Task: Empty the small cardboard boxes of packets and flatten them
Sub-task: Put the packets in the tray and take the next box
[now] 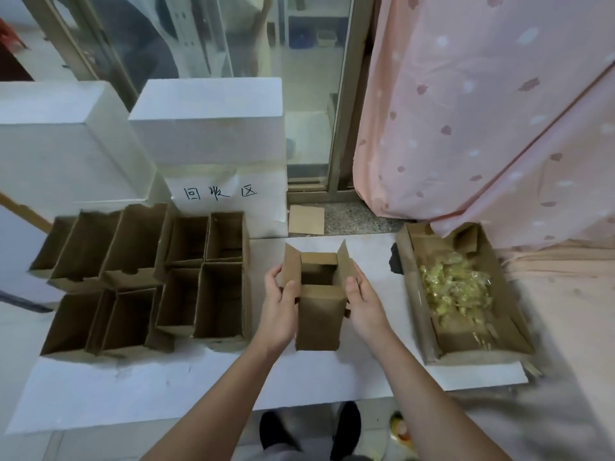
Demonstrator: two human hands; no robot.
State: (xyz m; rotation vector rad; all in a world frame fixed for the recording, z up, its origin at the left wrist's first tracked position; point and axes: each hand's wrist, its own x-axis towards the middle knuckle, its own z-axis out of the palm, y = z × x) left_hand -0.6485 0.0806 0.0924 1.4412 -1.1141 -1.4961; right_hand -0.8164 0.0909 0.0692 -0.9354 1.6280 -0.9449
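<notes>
Hands meet around one small cardboard box held upright at the middle of the scene, above a white sheet that covers the floor. The left hand grips the box's left side, thumb curled over the near edge and fingers wrapped behind the left flap. The right hand grips the right side the same way, thumb on the front corner and fingers behind the right flap. The box's top is open, its four flaps standing up or folded out, and its inside looks dark; whether any packets remain in it cannot be told.

To the left, on the same sheet, stands a cluster of open cardboard boxes, packed side by side in two rough rows, touching one another. To the right lies a shallow cardboard tray holding a heap of clear packets with yellowish contents, and a pink dotted curtain hangs over the tray's far corner.

Behind the cluster, two large white boxes stand against a glass door, and a paper sign with handwritten characters lies below them. A flat cardboard square rests on the floor by the door frame. Dark shoes show at the bottom edge between the forearms.
</notes>
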